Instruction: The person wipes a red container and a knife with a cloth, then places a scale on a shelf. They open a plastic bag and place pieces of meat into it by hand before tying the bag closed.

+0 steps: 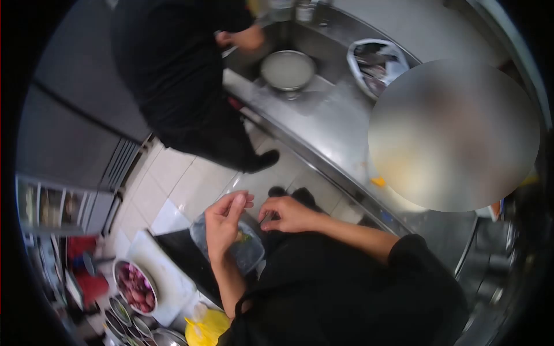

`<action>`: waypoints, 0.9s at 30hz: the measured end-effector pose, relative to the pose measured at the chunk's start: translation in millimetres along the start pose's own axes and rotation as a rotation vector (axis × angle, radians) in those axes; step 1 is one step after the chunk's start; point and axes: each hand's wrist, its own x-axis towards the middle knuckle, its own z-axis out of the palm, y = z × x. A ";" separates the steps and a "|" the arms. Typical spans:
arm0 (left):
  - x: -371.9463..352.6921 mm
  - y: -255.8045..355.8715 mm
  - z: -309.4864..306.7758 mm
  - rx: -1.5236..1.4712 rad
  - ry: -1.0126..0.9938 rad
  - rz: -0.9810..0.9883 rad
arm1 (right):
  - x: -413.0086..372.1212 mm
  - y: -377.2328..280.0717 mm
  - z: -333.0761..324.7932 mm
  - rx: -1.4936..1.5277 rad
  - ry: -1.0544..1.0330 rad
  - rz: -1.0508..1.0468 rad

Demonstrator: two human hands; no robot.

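My left hand [225,222] is raised over a translucent plastic tub [249,260], its thumb pressed towards bent fingers. A little orange and green matter shows inside the tub, partly covered by my left hand and wrist. Across a small gap, my right hand [288,215] is curled with the thumb near the fingertips. Anything held in either hand is too small or hidden to name. The two hands are close together and do not touch.
Left of the tub are a white cutting board [173,282] and a bowl of purple-red pieces [135,288]. A yellow plastic bag [205,328] lies nearby. Another person [179,75] stands by a steel sink counter [317,132] holding a round pan [288,70] and a lined container [378,63].
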 end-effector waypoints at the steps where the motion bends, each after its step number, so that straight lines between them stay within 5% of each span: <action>1: 1.7 2.6 10.0 0.057 -0.040 0.004 | -13.1 -0.5 -8.3 0.020 0.076 0.004; 5: -12.0 -16.2 14.6 0.420 -0.055 0.055 | -52.3 12.2 -12.0 0.062 0.324 -0.020; 12: -39.1 -89.7 27.0 0.594 -0.110 -0.155 | -108.8 27.2 -28.2 0.029 0.504 -0.057; 27: -33.2 -88.5 244.4 0.764 -0.421 0.106 | -319.1 100.5 -102.2 -0.008 1.040 0.064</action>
